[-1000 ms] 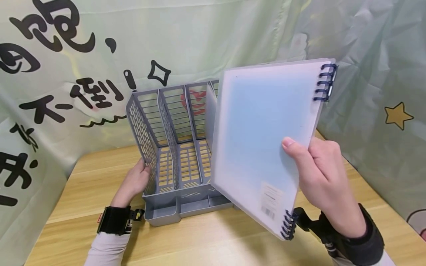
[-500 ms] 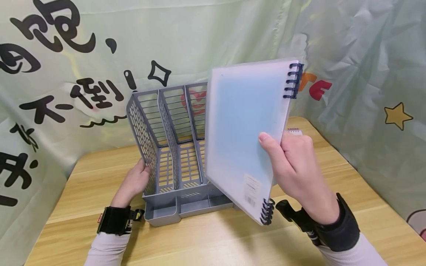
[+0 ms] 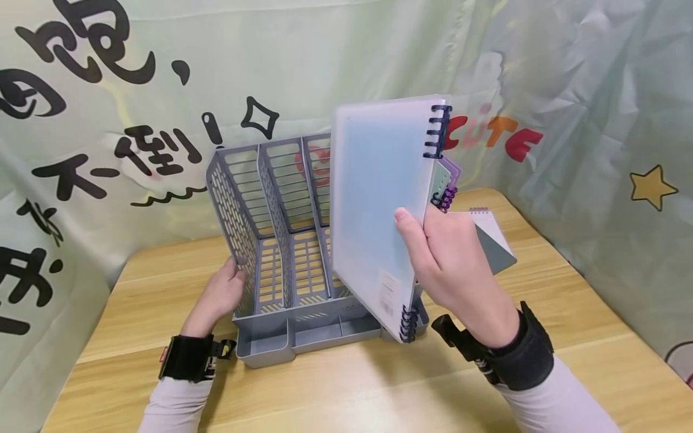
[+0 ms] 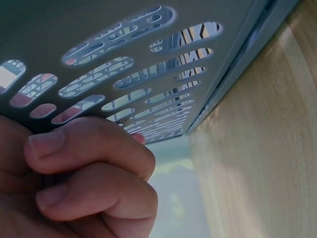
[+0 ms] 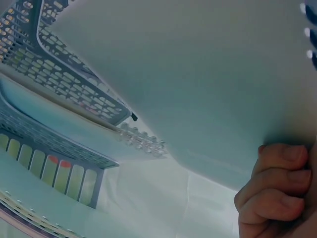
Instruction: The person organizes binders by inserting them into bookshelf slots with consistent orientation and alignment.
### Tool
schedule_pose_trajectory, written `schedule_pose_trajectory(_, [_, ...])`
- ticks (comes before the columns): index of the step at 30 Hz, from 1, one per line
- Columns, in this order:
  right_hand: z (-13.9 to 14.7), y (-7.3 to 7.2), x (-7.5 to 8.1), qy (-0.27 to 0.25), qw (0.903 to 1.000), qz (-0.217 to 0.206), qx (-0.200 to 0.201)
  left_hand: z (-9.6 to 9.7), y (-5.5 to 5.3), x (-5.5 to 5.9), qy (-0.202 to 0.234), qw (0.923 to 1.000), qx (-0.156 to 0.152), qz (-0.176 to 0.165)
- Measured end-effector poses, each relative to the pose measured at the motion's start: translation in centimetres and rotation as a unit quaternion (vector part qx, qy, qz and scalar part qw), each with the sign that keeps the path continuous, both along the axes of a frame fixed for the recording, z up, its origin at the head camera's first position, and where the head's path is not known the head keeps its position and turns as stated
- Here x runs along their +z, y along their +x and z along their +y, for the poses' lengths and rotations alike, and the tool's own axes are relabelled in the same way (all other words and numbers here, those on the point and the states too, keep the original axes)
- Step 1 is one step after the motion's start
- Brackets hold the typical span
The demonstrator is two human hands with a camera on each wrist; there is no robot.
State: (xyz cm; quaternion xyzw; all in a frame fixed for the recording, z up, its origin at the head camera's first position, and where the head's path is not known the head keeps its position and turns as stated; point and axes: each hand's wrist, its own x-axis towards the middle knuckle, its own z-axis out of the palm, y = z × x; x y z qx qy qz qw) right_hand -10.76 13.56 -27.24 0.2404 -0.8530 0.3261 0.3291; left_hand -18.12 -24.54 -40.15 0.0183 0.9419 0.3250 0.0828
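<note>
My right hand grips a loose-leaf notebook by its ring-bound edge, thumb on the frosted cover. The notebook has dark rings, a pale blue inside and a barcode label, and stands upright over the organizer's right part, hiding it in the head view. My left hand holds the left side wall of the grey desk file organizer. Two of its fingers are curled beside the slotted wall in the left wrist view. In the right wrist view a notebook with clear rings stands in an organizer slot.
Green and purple ring-bound notebooks show behind the right hand. A small spiral pad lies on the wooden table at right. Shallow trays run along the organizer's front. A printed curtain hangs behind.
My right hand has moved the notebook left, and it now appears narrower. The green and purple notebooks and the spiral pad have come into sight. The left hand stays in place.
</note>
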Motion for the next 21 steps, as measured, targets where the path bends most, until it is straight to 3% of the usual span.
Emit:
schedule_pose_trajectory(5, [-0.7,-0.9,-0.3,0.025,0.9993,0.025,-0.009,0.0,-0.1,0.1,-0.002,1.0000,-0.001,0.000])
schedule_pose_trajectory(21, [-2.6,-3.7,-1.3,0.090,0.9948,0.046,-0.016,-0.1,-0.1,0.0,0.000,1.0000,0.000,0.002])
